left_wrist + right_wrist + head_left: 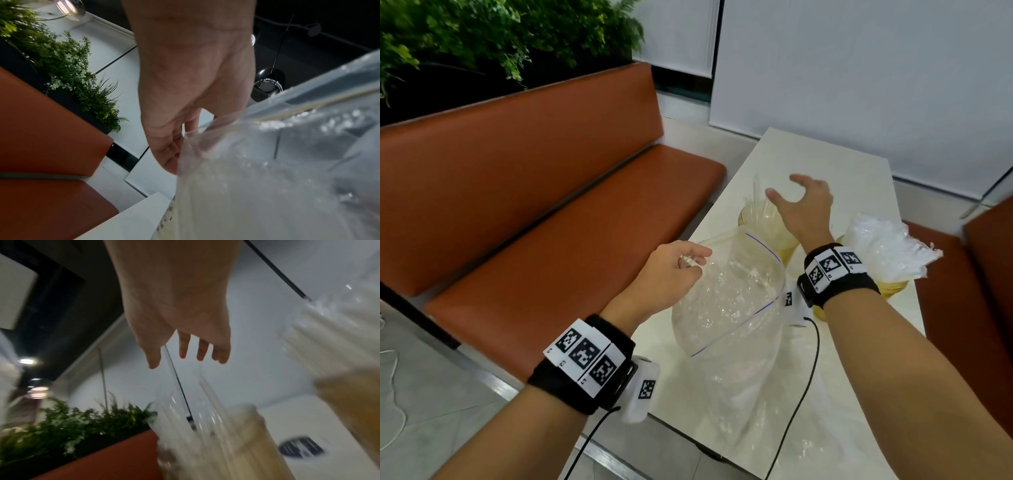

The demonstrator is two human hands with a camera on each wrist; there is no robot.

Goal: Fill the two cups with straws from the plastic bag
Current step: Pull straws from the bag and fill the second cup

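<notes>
— Bag (726,298) location?
— It lay on the white table (808,154), near side, mouth held up by the left hand (671,270), whose grip pinched the rim.
— And the right hand (803,209)?
— It hovered over the far cup (787,240), grip wide, fingers spread, holding nothing.
— Straws (760,202)?
— Clear ones stood in that cup. The second cup (893,286), to the right, was stuffed with a white wrapped bundle (883,246).
— Anything else?
— An orange bench (534,192) sat left of the table.
</notes>
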